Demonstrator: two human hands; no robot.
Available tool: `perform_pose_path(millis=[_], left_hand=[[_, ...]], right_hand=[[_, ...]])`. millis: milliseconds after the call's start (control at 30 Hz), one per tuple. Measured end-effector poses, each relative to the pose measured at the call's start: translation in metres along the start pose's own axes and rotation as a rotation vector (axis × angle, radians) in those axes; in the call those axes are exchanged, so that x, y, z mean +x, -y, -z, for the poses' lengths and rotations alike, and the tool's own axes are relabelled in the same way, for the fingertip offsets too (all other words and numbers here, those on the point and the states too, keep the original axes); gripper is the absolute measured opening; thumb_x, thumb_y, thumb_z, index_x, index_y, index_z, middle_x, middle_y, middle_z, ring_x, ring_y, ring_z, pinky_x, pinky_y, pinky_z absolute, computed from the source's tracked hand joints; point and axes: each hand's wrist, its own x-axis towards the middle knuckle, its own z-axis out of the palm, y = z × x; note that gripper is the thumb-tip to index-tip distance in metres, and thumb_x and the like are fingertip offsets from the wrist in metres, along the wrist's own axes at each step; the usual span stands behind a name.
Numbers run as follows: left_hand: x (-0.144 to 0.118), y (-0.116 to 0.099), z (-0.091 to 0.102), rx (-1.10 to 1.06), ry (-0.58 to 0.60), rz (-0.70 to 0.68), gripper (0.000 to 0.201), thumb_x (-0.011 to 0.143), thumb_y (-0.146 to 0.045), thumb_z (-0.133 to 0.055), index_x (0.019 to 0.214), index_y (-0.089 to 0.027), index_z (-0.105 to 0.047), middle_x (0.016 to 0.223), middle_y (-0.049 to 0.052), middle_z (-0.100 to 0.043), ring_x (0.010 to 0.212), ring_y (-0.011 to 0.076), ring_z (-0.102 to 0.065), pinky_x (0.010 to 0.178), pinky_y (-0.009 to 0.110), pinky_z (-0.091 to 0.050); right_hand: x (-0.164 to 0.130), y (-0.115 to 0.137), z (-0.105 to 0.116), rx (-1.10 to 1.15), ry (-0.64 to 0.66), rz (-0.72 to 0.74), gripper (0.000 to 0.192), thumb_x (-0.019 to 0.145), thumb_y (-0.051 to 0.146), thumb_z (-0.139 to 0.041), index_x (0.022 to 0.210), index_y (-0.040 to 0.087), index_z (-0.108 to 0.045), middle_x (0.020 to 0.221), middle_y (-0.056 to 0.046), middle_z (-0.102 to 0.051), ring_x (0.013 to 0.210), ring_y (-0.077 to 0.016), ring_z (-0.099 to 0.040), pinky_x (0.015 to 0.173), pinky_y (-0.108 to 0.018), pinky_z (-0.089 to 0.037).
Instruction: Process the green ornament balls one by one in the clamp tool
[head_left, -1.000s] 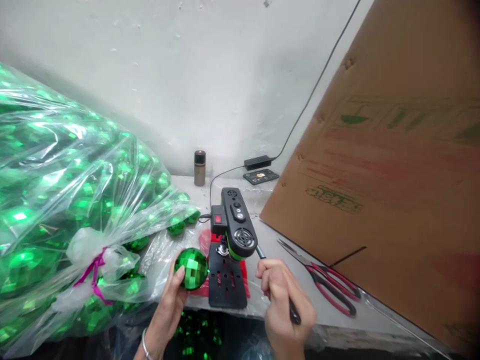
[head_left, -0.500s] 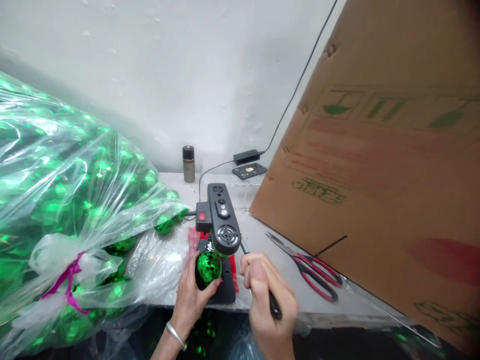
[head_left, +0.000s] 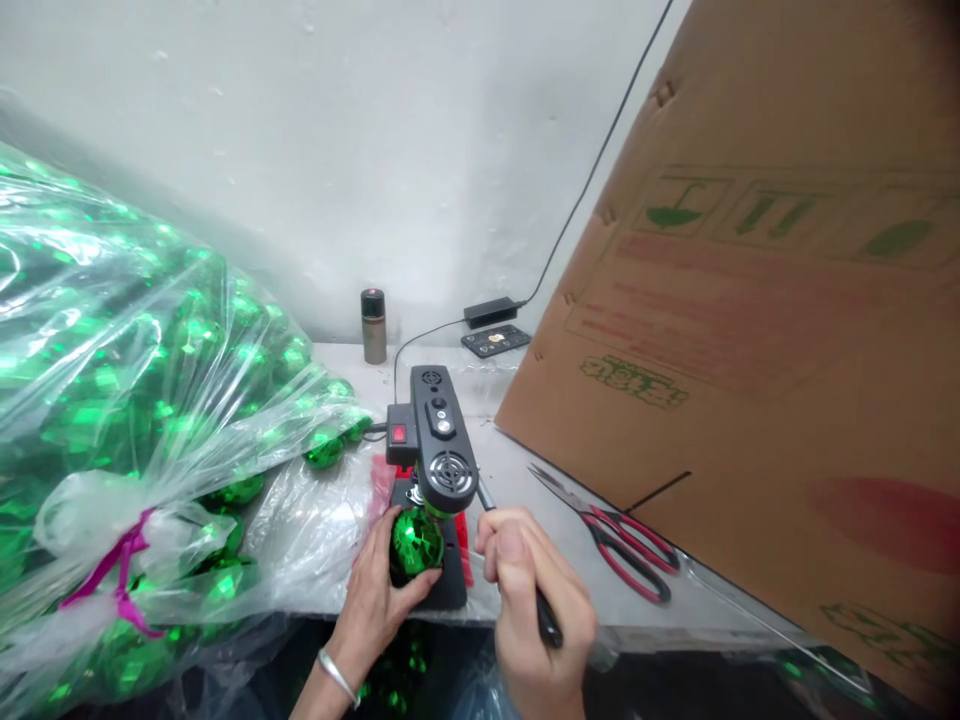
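A shiny green faceted ball ornament (head_left: 417, 542) sits between the thumb and fingers of my left hand (head_left: 375, 580), under the head of a small black bench machine (head_left: 444, 440). The ball touches or nearly touches the machine's underside; the exact contact is hidden. My right hand (head_left: 536, 600) is wrapped round the black-gripped lever (head_left: 549, 618), whose metal rod runs up to the machine's right side. A black base plate (head_left: 452, 590) lies beneath the ball, with red pieces at its edges.
A clear plastic bag (head_left: 150, 400) full of green balls, with a magenta tie (head_left: 124, 565), fills the left. Red-and-black scissors (head_left: 626, 540) lie right of the lever, beside a large cardboard box (head_left: 720, 350). Behind are a bottle (head_left: 373, 328), a power adapter (head_left: 491, 312) and a phone (head_left: 495, 341).
The whole view has shifted slightly, so things appear a little further left. Both hands keep their grips, on the ball and on the lever.
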Motion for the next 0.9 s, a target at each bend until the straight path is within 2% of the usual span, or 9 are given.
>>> perform_pose_path(millis=[100,233,333,500,633,767,900], left_hand=[[0.004,-0.004,0.008,-0.084,0.040,0.090,0.077,0.078,-0.050,-0.079,0.145,-0.020,-0.055,0.149,0.018,-0.063,0.142,0.0409,-0.057,0.120,0.059,-0.045],[0.016,-0.012,0.022,-0.248,0.034,0.270,0.080,0.083,-0.066,-0.067,0.144,-0.016,-0.055,0.153,0.019,-0.061,0.147,0.0397,-0.052,0.125,0.057,-0.039],[0.023,-0.016,0.031,-0.311,0.076,0.311,0.076,0.086,-0.072,-0.061,0.140,-0.018,-0.059,0.153,0.016,-0.061,0.150,0.0371,-0.049,0.128,0.054,-0.034],[0.024,-0.010,0.027,-0.264,0.097,0.261,0.076,0.082,-0.067,-0.067,0.140,-0.019,-0.059,0.151,0.015,-0.063,0.147,0.0361,-0.052,0.126,0.053,-0.038],[0.020,-0.004,0.010,-0.118,0.018,0.122,0.074,0.078,-0.056,-0.075,0.141,-0.020,-0.058,0.147,0.016,-0.065,0.140,0.0370,-0.058,0.120,0.056,-0.043],[0.014,-0.007,-0.009,0.059,-0.062,-0.018,0.068,0.074,-0.046,-0.081,0.135,-0.023,-0.062,0.132,0.015,-0.072,0.128,0.0406,-0.064,0.114,0.064,-0.046],[0.009,-0.008,-0.027,0.021,-0.101,-0.041,0.069,0.070,-0.039,-0.082,0.133,-0.020,-0.061,0.133,0.017,-0.068,0.127,0.0409,-0.065,0.110,0.062,-0.051]], right_hand=[[0.000,0.000,0.000,-0.004,0.004,0.002,0.031,0.103,0.002,-0.041,0.079,0.023,-0.044,0.074,0.003,-0.050,0.068,-0.0085,-0.053,0.061,-0.021,-0.043],[0.001,-0.001,0.001,-0.013,0.009,0.012,0.031,0.103,0.002,-0.041,0.080,0.023,-0.045,0.073,0.003,-0.050,0.068,-0.0086,-0.053,0.062,-0.021,-0.043],[0.001,-0.001,0.001,-0.018,0.005,0.028,0.032,0.103,0.002,-0.041,0.079,0.022,-0.046,0.072,0.002,-0.051,0.067,-0.0093,-0.053,0.061,-0.022,-0.042],[0.000,-0.001,0.000,-0.014,-0.004,0.023,0.032,0.103,0.002,-0.041,0.079,0.022,-0.048,0.072,0.001,-0.053,0.065,-0.0106,-0.054,0.059,-0.024,-0.043],[0.001,0.000,0.001,-0.022,0.006,0.020,0.031,0.102,0.002,-0.041,0.078,0.022,-0.047,0.073,0.002,-0.053,0.066,-0.0097,-0.054,0.059,-0.023,-0.043],[0.000,0.000,0.002,-0.028,0.011,0.018,0.031,0.102,0.002,-0.042,0.079,0.021,-0.050,0.072,0.001,-0.053,0.066,-0.0103,-0.054,0.059,-0.023,-0.044],[-0.004,-0.002,0.003,-0.010,0.015,0.010,0.030,0.102,0.002,-0.043,0.080,0.021,-0.052,0.075,0.000,-0.056,0.067,-0.0107,-0.057,0.060,-0.023,-0.046]])
